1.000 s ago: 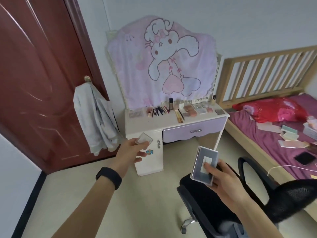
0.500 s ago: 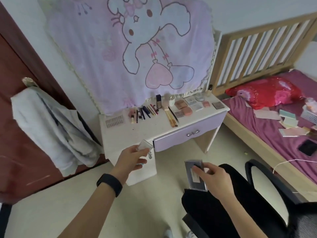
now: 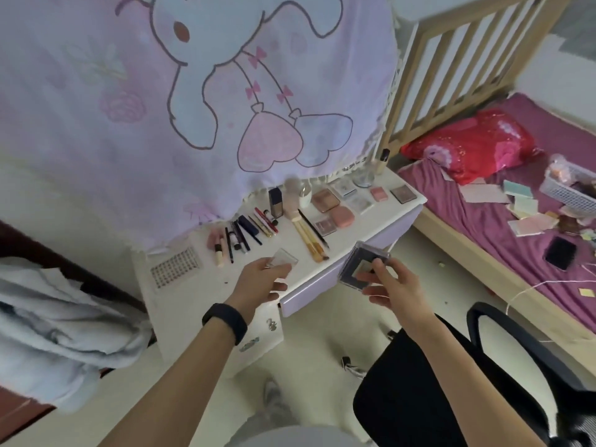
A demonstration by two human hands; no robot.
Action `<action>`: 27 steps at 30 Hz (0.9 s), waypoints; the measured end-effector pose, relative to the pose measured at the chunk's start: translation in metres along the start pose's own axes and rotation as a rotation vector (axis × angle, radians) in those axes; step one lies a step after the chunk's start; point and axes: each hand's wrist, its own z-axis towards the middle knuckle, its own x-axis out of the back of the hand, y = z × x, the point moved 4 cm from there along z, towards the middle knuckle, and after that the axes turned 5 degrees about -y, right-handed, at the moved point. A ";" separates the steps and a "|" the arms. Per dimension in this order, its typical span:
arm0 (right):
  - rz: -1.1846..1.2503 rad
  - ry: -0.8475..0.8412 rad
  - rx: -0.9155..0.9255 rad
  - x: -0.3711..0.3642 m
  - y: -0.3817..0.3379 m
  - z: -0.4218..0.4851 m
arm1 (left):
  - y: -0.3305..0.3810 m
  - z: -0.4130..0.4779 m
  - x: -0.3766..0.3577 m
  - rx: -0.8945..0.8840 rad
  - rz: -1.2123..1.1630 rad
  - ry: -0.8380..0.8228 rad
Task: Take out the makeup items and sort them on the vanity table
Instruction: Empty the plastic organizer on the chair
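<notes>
My left hand [image 3: 258,280] pinches a small clear compact [image 3: 283,257] just above the front of the white vanity table [image 3: 180,295]. My right hand [image 3: 392,283] holds a dark square palette [image 3: 358,269] over the table's front edge, above the purple drawer [image 3: 322,287]. On the tabletop lie pencils and lip tubes [image 3: 240,235], brushes [image 3: 311,238], pink compacts [image 3: 333,208], a dark foundation bottle [image 3: 276,201] and a sheet of lashes [image 3: 175,267].
A pink cartoon cloth [image 3: 200,101] hangs over the mirror behind the table. A black office chair [image 3: 451,382] stands at lower right. The bed [image 3: 522,221] on the right carries a red pillow, palettes, a basket and a phone. Grey clothing [image 3: 48,333] hangs on the left.
I have moved much closer to the vanity. Both hands, each keeping its item, have come forward and now reach the table's front edge.
</notes>
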 end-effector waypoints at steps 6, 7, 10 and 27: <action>0.031 0.079 -0.011 -0.017 -0.015 0.048 | 0.043 0.066 -0.002 0.016 0.033 -0.132; -0.021 0.125 -0.007 -0.017 -0.016 0.054 | 0.048 0.074 -0.005 0.021 0.032 -0.153; -0.118 0.183 -0.021 -0.014 -0.012 0.075 | 0.063 0.103 -0.018 0.031 0.051 -0.210; -0.256 0.012 -0.152 0.126 -0.022 0.292 | 0.095 0.294 -0.137 0.144 -0.105 -0.125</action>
